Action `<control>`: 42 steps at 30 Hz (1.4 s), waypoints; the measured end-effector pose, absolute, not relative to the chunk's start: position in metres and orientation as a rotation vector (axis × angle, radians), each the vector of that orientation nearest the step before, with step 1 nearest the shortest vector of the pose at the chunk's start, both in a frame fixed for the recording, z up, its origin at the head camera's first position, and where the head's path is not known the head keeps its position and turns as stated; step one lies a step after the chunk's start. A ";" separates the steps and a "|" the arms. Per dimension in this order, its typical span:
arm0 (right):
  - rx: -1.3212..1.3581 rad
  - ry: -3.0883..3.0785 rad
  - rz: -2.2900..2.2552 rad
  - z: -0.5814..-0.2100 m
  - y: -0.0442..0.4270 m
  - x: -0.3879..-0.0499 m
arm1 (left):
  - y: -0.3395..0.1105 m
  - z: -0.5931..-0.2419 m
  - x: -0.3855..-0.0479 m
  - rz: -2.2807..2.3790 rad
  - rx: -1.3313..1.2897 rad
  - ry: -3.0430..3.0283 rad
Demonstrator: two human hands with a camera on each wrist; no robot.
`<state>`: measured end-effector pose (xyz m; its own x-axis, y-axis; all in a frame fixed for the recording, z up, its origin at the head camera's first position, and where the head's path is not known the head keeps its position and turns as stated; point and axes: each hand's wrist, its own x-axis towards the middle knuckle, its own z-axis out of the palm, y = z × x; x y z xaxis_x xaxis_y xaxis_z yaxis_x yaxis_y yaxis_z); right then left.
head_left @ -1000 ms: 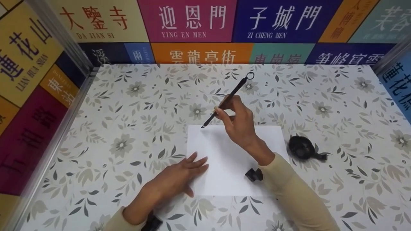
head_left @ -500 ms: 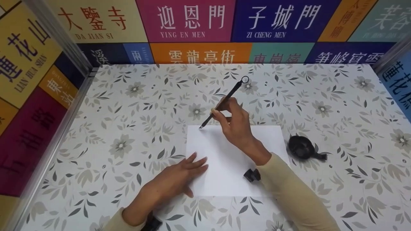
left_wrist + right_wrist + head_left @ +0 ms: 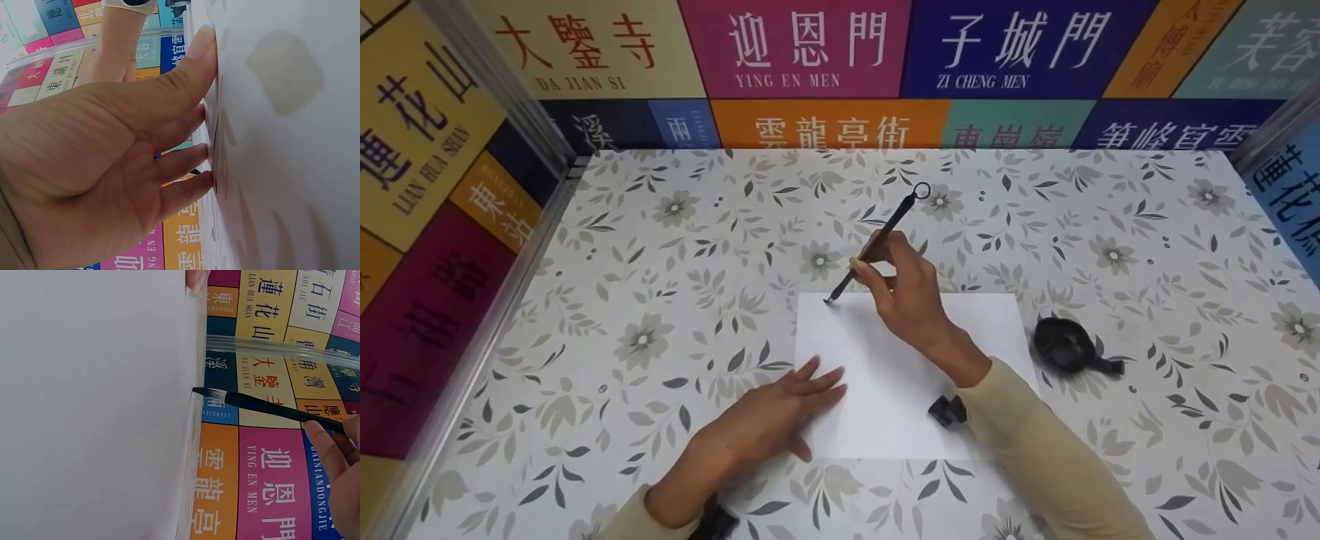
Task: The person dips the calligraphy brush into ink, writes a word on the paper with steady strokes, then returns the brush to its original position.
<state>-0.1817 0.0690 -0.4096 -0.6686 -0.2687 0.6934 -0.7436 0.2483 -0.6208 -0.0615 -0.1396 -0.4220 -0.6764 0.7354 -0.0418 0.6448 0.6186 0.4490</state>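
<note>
A sheet of white paper (image 3: 885, 375) lies on the flower-patterned table (image 3: 697, 247). My right hand (image 3: 911, 292) pinches a dark writing brush (image 3: 885, 227) by its lower shaft, tilted, with a ring at the top end. In the right wrist view the brush (image 3: 264, 405) has white bristles with a black tip, which meets the paper's surface near its upper left corner. My left hand (image 3: 772, 412) rests with spread fingers on the paper's left edge; in the left wrist view the thumb and fingertips of that hand (image 3: 112, 152) touch the surface.
To the right of the paper sits a small black round dish with a handle (image 3: 1065, 345). A black wrist device (image 3: 948, 411) shows beside the right sleeve, and another (image 3: 714, 523) by the left. Panels with large characters (image 3: 810, 49) stand behind the table and at both sides.
My right hand has moved slightly left and toward me, and the brush's ring end has come down and left. The brush tip is a little lower on the paper. My left hand stays put.
</note>
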 end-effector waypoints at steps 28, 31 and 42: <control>1.077 -2.126 1.388 -0.401 0.068 -0.171 | -0.138 -0.420 -0.061 0.495 1.121 2.639; 1.092 -2.140 1.380 -0.400 0.067 -0.169 | -0.139 -0.421 -0.061 0.511 1.144 2.646; 1.142 -2.168 1.367 -0.397 0.066 -0.166 | -0.140 -0.422 -0.061 0.545 1.172 2.643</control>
